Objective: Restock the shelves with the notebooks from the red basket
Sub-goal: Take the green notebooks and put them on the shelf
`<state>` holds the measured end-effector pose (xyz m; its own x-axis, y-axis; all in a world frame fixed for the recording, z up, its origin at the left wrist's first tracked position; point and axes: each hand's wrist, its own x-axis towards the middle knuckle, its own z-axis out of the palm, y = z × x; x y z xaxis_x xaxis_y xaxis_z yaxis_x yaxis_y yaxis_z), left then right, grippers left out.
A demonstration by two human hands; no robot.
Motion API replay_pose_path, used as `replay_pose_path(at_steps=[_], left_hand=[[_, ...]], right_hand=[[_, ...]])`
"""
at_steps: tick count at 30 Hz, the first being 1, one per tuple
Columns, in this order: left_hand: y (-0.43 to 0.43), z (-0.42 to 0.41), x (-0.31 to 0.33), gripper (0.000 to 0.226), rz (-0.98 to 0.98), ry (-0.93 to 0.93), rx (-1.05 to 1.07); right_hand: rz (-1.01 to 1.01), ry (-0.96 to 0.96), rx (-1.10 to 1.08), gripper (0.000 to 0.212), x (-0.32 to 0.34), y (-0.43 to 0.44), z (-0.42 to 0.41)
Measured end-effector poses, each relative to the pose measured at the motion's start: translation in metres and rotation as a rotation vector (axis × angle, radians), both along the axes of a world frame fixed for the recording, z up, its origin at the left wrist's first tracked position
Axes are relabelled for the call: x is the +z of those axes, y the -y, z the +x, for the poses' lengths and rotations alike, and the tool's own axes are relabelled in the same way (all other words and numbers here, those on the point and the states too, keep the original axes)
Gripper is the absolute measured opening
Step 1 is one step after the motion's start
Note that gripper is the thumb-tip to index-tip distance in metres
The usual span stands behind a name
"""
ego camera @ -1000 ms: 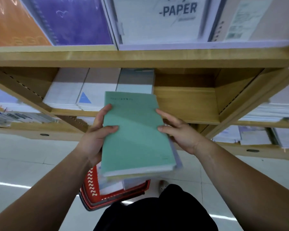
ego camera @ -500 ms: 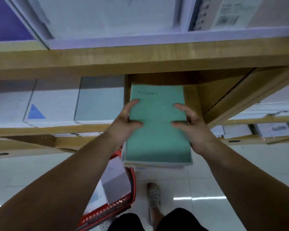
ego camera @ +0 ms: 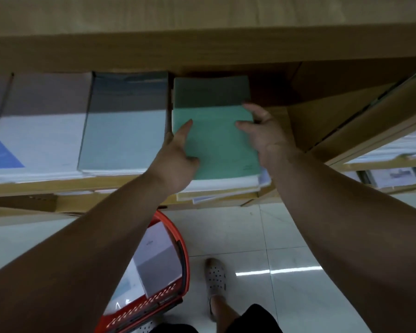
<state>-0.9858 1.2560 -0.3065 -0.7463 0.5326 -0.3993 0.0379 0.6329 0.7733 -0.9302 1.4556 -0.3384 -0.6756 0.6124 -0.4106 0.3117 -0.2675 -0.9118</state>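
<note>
Sliding a stack of notebooks [ego camera: 214, 140] into the shelf [ego camera: 34, 188] is the step I judge to be in hand. The stack, green cover on top, sits in the middle of the frame in the gap to the right of the pale blue notebooks [ego camera: 123, 140]. Its far end is back in the shadow under the board above, and its near end hangs a little over the shelf's front edge.

My left hand [ego camera: 178, 159] is at the stack's lower left corner with the thumb laid straight along the cover. Its fingers are hidden by the hand itself, so I cannot tell whether it grips or only steadies. My right hand [ego camera: 262, 133] is on the right edge, thumb flat on the cover and fingers curled round the side, clasping the stack.

Next, I think, comes a short push to bring the near end level with the neighbours, squaring the lower sheets that poke out. Then both hands let go and reach down.

At the bottom of the frame the red basket [ego camera: 181, 248] stands on the floor with more notebooks [ego camera: 154, 260] inside, so restocking is not finished.
</note>
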Motion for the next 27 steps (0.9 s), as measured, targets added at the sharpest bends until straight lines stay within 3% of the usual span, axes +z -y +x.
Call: replay_pose_path(at_steps=[3,6,9,12,17,22,27], left_hand=[[0.009,0.017,0.004,0.073,-0.063,-0.239,-0.037],[0.022,0.037,0.001,0.072,-0.118,-0.449,-0.082],[0.034,0.052,-0.014,0.087,-0.297,-0.626,-0.176],[0.038,0.060,-0.029,0.101,-0.465,-0.806,-0.301],[0.032,0.042,-0.050,0.104,-0.452,-0.958,-0.388],[0.038,0.027,-0.058,0.101,-0.375,-0.991,-0.371],[0.039,0.005,-0.056,0.099,-0.391,-0.983,-0.292]], right_hand=[[0.019,0.012,0.005,0.048,0.001,-0.001,-0.009],[0.119,0.154,0.202,0.057,0.016,0.000,0.006],[0.296,0.224,0.347,0.077,0.023,0.002,0.039],[0.352,0.225,0.433,0.099,0.023,0.009,0.078],[0.488,0.261,0.580,0.145,-0.008,0.011,0.100],[0.873,0.384,0.629,0.139,-0.015,0.024,0.083],[0.774,0.274,0.594,0.119,-0.011,0.015,0.063]])
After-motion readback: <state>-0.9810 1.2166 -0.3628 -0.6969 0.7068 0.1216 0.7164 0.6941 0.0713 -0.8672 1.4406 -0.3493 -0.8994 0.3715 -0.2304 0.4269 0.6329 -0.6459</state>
